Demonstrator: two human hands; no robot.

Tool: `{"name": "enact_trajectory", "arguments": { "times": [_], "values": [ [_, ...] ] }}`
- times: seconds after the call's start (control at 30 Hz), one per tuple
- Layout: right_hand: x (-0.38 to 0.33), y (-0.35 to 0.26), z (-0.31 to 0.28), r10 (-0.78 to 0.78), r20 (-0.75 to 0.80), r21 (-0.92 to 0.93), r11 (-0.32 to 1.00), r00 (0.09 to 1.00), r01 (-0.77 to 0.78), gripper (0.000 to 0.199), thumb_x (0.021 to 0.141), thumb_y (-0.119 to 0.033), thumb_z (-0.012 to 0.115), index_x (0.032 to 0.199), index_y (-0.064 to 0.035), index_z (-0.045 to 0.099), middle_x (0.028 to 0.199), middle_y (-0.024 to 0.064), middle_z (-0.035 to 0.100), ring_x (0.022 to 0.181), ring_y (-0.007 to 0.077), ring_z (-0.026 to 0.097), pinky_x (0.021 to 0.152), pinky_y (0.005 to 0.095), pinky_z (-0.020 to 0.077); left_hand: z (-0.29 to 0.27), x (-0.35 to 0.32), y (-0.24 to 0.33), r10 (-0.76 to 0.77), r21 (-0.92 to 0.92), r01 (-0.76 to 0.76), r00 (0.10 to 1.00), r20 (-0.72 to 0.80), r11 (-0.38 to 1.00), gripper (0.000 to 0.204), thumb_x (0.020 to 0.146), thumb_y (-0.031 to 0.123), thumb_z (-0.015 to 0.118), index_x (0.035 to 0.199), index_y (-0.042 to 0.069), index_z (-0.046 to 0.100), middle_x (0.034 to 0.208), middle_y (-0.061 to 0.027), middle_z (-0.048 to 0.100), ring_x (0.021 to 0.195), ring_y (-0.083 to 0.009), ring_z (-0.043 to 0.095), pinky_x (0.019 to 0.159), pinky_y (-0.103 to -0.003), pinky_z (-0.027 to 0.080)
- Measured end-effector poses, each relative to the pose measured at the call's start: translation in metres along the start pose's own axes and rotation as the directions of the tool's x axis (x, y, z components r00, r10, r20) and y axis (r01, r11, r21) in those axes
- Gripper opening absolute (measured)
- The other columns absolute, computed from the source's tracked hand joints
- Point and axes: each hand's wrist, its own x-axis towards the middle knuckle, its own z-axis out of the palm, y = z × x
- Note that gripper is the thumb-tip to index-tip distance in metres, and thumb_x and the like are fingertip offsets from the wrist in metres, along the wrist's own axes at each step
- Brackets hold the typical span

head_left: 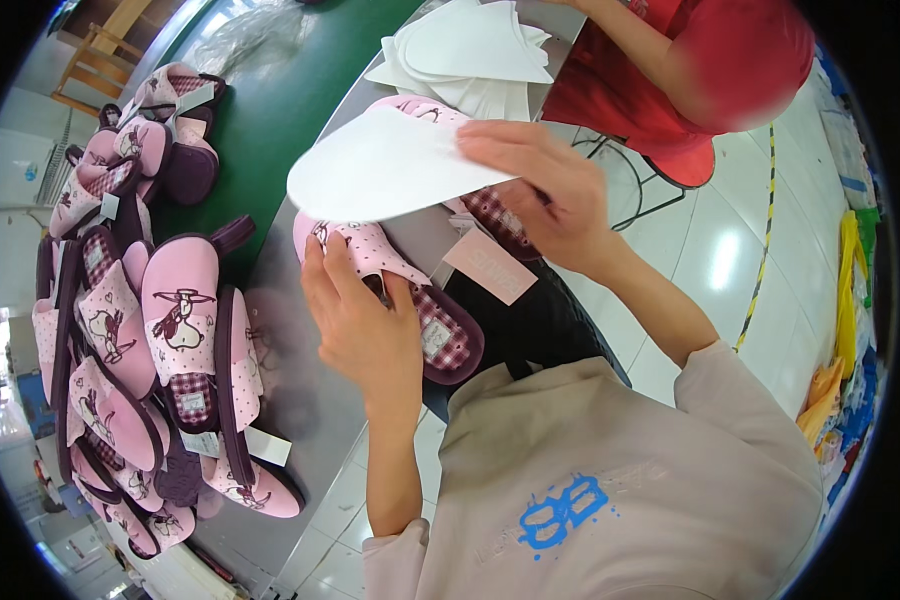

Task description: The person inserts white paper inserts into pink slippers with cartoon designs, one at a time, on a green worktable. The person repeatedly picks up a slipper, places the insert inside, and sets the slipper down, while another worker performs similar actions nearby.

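Observation:
My left hand (365, 325) grips a pink slipper (375, 250) with dark dots, a plaid insole and a dark sole. Its fingers lie over the upper and the thumb is at the foot opening. My right hand (545, 185) pinches a white rounded sheet (380, 165) by its right end, holding it above the slippers. The sheet covers part of the gripped slipper and most of a second slipper (495, 220) behind it. A pink paper tag (492, 265) hangs beside the slippers.
Finished-looking pink slippers (180, 300) are piled on the grey table (300, 400) at left, more farther back on the green surface (260, 110). White cut sheets (470, 50) are stacked at the far side. A person in red (660, 70) sits at the far right near a stool (685, 165).

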Motion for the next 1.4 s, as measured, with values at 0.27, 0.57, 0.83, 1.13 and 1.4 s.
{"name": "enact_trajectory", "arguments": {
  "times": [0.27, 0.57, 0.83, 1.13, 1.4],
  "values": [
    [-0.029, -0.021, -0.032, 0.321, -0.245, 0.269, 0.929, 0.915, -0.254, 0.027, 0.112, -0.013, 0.058, 0.130, 0.0040, 0.067, 0.115, 0.0124, 0.075, 0.099, 0.0218, 0.075, 0.087, 0.0323, 0.0597, -0.026, 0.004, -0.008, 0.067, -0.096, -0.052, 0.985, 0.159, 0.994, 0.066, 0.088, 0.012, 0.073, 0.150, 0.007, 0.051, 0.158, -0.0198, 0.048, 0.132, -0.0416, 0.060, 0.091, -0.047, 0.058],
    [-0.045, -0.022, -0.063, 0.594, -0.345, 0.503, 0.771, 0.727, -0.392, 0.035, 0.114, -0.026, 0.056, 0.123, 0.0057, 0.065, 0.107, 0.0103, 0.073, 0.088, 0.0181, 0.073, 0.081, 0.0326, 0.0617, -0.049, 0.013, -0.028, 0.199, -0.244, -0.130, 0.939, 0.281, 0.961, 0.073, 0.085, 0.014, 0.080, 0.153, 0.013, 0.054, 0.160, -0.0215, 0.049, 0.134, -0.0423, 0.059, 0.105, -0.048, 0.053],
    [-0.038, -0.032, -0.064, 0.720, -0.132, 0.566, 0.619, 0.681, -0.545, 0.036, 0.115, -0.028, 0.051, 0.125, 0.0038, 0.065, 0.091, 0.0074, 0.069, 0.062, 0.0090, 0.057, 0.052, 0.0226, 0.0420, -0.026, 0.008, -0.018, 0.137, -0.114, -0.123, 0.982, 0.132, 0.986, 0.071, 0.081, 0.033, 0.089, 0.142, 0.010, 0.061, 0.151, -0.0179, 0.058, 0.136, -0.0375, 0.057, 0.106, -0.049, 0.051],
    [0.040, 0.019, -0.019, 0.693, -0.072, 0.735, 0.523, 0.717, -0.432, 0.031, 0.111, -0.023, 0.061, 0.129, 0.0028, 0.064, 0.096, 0.0024, 0.066, 0.071, 0.0065, 0.056, 0.065, 0.0244, 0.0447, -0.002, 0.032, -0.046, 0.401, -0.355, -0.352, 0.913, 0.072, 0.866, 0.059, 0.088, 0.030, 0.081, 0.138, 0.005, 0.062, 0.146, -0.0151, 0.061, 0.143, -0.0391, 0.051, 0.124, -0.055, 0.030],
    [-0.019, -0.030, -0.063, 0.739, 0.104, 0.724, 0.403, 0.666, -0.560, 0.032, 0.106, -0.026, 0.069, 0.119, 0.0022, 0.066, 0.082, 0.0034, 0.066, 0.053, 0.0079, 0.053, 0.048, 0.0240, 0.0402, -0.033, 0.011, -0.028, 0.304, -0.839, -0.208, 0.951, -0.053, 0.503, 0.079, 0.090, 0.030, 0.082, 0.152, -0.003, 0.047, 0.149, -0.0211, 0.059, 0.134, -0.0350, 0.060, 0.118, -0.053, 0.042]
  ]
}}
